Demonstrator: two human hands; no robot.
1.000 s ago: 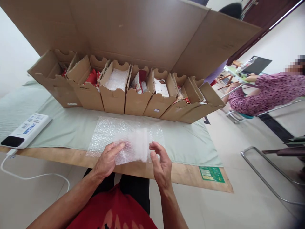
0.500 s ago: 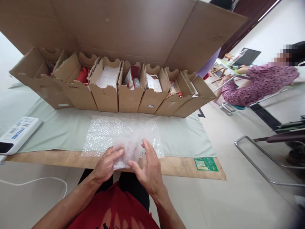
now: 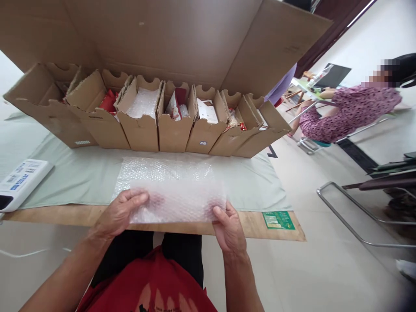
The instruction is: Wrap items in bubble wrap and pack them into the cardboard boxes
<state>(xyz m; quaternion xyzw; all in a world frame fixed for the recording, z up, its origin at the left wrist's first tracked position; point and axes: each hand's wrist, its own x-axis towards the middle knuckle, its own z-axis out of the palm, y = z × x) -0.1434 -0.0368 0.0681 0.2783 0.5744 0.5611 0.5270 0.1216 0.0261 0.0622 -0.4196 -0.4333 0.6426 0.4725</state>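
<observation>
A sheet of bubble wrap (image 3: 177,201) is stretched flat between my two hands just above the table's near edge. My left hand (image 3: 118,212) pinches its left end, thumb on top. My right hand (image 3: 229,227) grips its right end, fingers closed round the edge. Beneath it a pile of more bubble wrap (image 3: 162,170) lies on the pale green cloth (image 3: 78,177). Behind stands a row of several open cardboard boxes (image 3: 143,125), some with red packets or bubble wrap inside.
A large cardboard sheet (image 3: 169,39) leans behind the boxes. A white device (image 3: 19,182) lies at the left on the cloth. A green sticker (image 3: 278,220) marks the wooden table edge. A seated person in a patterned top (image 3: 344,115) is at the right; metal frame (image 3: 354,216) on the floor.
The bubble wrap was bunched between my hands close together; my hands have moved apart and pulled it out into a flat, wide sheet.
</observation>
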